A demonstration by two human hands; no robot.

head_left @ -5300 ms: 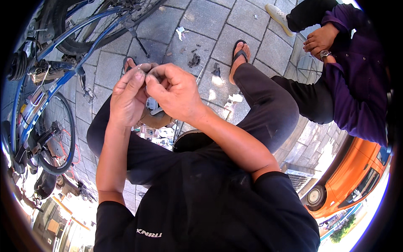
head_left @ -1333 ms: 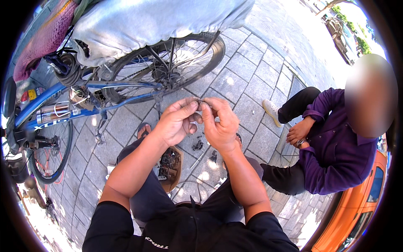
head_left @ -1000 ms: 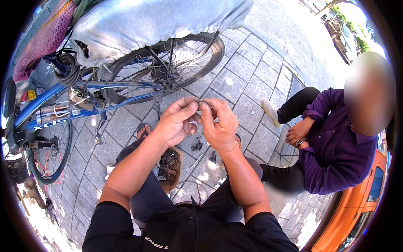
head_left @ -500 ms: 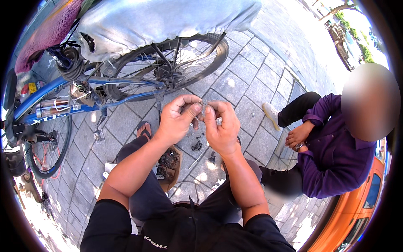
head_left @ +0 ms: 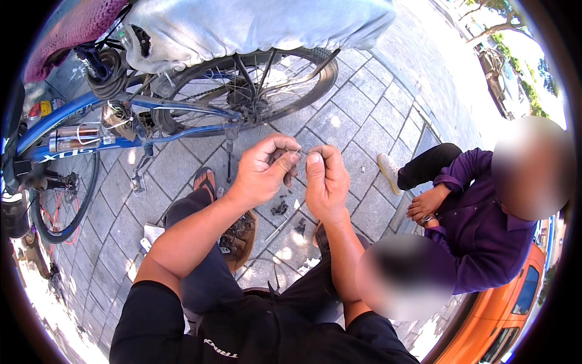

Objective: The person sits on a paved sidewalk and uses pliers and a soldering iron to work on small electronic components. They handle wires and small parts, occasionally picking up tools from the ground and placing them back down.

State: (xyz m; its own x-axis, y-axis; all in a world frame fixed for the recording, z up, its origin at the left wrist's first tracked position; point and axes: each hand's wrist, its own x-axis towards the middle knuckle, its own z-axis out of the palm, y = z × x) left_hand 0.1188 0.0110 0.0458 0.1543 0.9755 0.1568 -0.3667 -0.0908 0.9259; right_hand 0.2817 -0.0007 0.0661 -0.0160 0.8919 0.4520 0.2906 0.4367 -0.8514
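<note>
My left hand (head_left: 265, 170) and my right hand (head_left: 327, 184) are held up close together in front of me. Each pinches with thumb and forefinger, and the fingertips nearly meet. A tiny thin piece seems to sit between them, too small to name. Below the hands, small dark bits (head_left: 279, 208) lie on the paving. A cardboard box (head_left: 250, 241) full of dark small parts stands beneath my left forearm, partly hidden by it.
A blue bicycle (head_left: 121, 143) stands at the left, its rear wheel (head_left: 330, 73) ahead of me under a pale cloth cover (head_left: 260, 27). At the right sits a person in a purple shirt (head_left: 473, 224), hands folded. An orange car (head_left: 503, 315) is behind. Grey paving (head_left: 339, 124) lies underfoot.
My hands stay pinched together, the fingertips slightly farther apart. A blurred round shape now shows beside my right forearm. The whole view has shifted a little.
</note>
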